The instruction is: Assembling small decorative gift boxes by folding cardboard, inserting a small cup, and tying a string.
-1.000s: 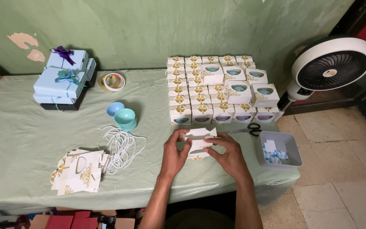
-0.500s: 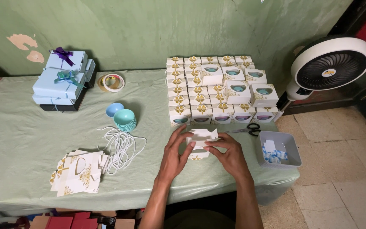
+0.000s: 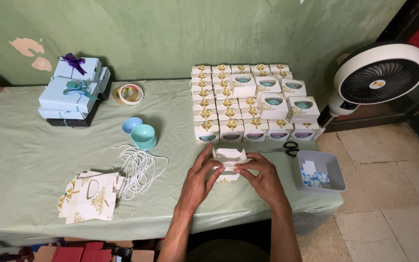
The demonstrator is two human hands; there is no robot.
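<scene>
Pale green cloth covers the table (image 3: 35,160), which carries all the material. The largest group is the block of finished white boxes (image 3: 248,104) with gold bows, stacked in rows at the far right; these appear complete. A pile of flat box blanks (image 3: 90,196) near the left front edge remains unfolded, so the work looks well advanced but not finished. Beside the blanks lie a tangle of white cord (image 3: 139,167) and a stack of small teal bowls (image 3: 144,137). A grey tray (image 3: 338,182) of paper pieces sits at the right edge, with scissors (image 3: 287,148) just behind it. The half-folded box (image 3: 229,162) stands on the cloth before the finished block. The left hand (image 3: 200,182) presses extended fingers against its left side; the right hand (image 3: 265,177) pinches its right flap, both forearms reaching forward.
</scene>
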